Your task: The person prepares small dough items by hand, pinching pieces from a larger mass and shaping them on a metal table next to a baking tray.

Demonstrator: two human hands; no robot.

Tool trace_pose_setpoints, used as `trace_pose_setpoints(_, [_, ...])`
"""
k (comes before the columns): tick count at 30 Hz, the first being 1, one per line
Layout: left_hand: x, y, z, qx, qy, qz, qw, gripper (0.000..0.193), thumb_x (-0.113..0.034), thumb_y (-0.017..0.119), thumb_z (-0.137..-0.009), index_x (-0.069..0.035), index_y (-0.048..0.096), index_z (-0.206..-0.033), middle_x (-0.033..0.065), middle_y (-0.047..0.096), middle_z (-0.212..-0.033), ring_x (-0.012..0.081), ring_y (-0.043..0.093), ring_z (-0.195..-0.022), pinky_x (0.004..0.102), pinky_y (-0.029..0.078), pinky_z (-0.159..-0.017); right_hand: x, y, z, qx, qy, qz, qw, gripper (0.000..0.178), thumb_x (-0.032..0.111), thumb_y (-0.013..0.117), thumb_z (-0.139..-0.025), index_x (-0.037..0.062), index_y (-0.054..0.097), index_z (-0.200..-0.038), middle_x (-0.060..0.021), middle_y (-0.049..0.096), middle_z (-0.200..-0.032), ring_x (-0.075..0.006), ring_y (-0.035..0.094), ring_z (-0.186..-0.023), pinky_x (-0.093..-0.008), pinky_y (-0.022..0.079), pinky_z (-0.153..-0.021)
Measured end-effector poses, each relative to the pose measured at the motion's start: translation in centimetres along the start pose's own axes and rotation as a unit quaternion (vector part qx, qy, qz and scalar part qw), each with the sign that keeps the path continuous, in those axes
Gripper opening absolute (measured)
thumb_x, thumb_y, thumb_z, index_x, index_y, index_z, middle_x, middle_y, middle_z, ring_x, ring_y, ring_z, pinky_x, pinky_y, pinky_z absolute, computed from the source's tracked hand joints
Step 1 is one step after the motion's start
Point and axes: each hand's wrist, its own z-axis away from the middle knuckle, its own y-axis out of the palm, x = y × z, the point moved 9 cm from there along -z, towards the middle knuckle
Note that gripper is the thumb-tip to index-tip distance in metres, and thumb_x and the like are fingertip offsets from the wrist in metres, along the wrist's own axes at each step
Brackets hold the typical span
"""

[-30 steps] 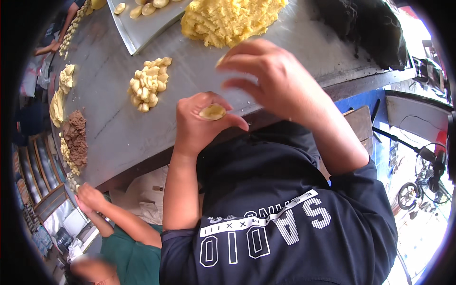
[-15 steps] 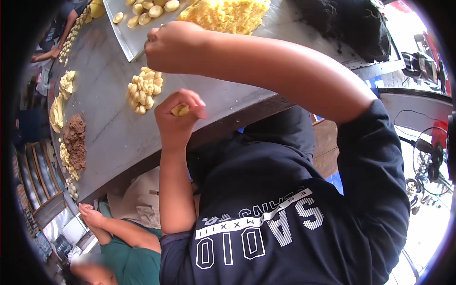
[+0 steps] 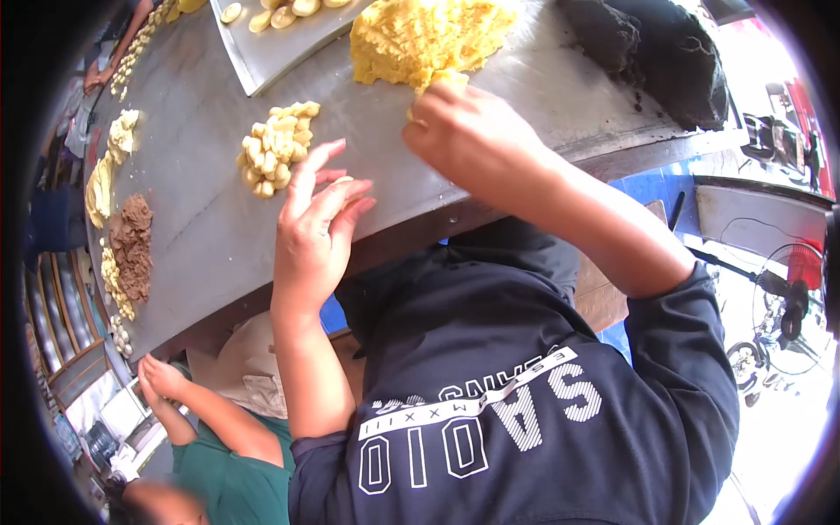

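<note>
Right hand (image 3: 468,131) curled at the yellow mound (image 3: 433,39).
Its fingers are bunched together, grip hidden; those of the left hand (image 3: 308,236) are partly spread, and I can't tell whether they hold anything. Swinging the left hand forward could knock pieces off the dough pile (image 3: 276,147) just beside it on the surface (image 3: 197,136). Beyond, 1 metal tray (image 3: 269,58) carries pale rounds (image 3: 283,17).

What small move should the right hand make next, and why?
Probably draw a small pinch of the yellow mass toward the left hand. The right hand has its fingers curled at the mass's near edge, with yellow showing beside them; the left hand is near the pale pieces, though whether it holds anything is unclear.
</note>
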Motion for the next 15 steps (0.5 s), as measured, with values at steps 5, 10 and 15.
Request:
trace_pose_setpoints(5, [0.0, 1.4, -2.1, -0.066, 0.052, 0.142, 0.986, 0.047, -0.001, 0.084, -0.100, -0.005, 0.075, -0.146, 0.0155, 0.085, -0.126, 0.0231, 0.082, -0.107, 0.0406, 0.067, -0.096, -3.3, -0.1, 1.7, -0.096, 0.110, -0.122, 0.982, 0.026, 0.005, 0.072, -0.096, 0.0055, 0.079, -0.121, -0.0111, 0.073, -0.130, -0.0343, 0.071, -0.120, -0.0439, 0.061, -0.102])
trace_pose_setpoints(10, [0.2, 2.0, -2.4, -0.055, 0.047, 0.109, 0.991, 0.057, -0.005, 0.086, -0.099, -0.003, 0.070, -0.154, 0.0131, 0.087, -0.124, 0.0219, 0.081, -0.106, 0.0375, 0.065, -0.098, -4.3, -1.4, 2.2, -0.011, 0.122, -0.114, 0.986, 0.017, 0.007, 0.075, -0.096, 0.0092, 0.085, -0.110, -0.0086, 0.078, -0.113, -0.0306, 0.075, -0.110, -0.0436, 0.062, -0.096])
trace_pose_setpoints(15, [0.5, 1.4, -2.3, 0.073, 0.008, 0.114, 0.991, 0.057, -0.002, 0.085, -0.100, -0.004, 0.071, -0.155, 0.0084, 0.087, -0.127, 0.0155, 0.072, -0.112, 0.0338, 0.062, -0.101, -4.8, -0.8, 2.8, -0.054, 0.084, -0.166, 0.981, 0.011, 0.010, 0.076, -0.095, 0.0090, 0.085, -0.103, -0.0084, 0.076, -0.111, -0.0330, 0.076, -0.110, -0.0465, 0.063, -0.097])
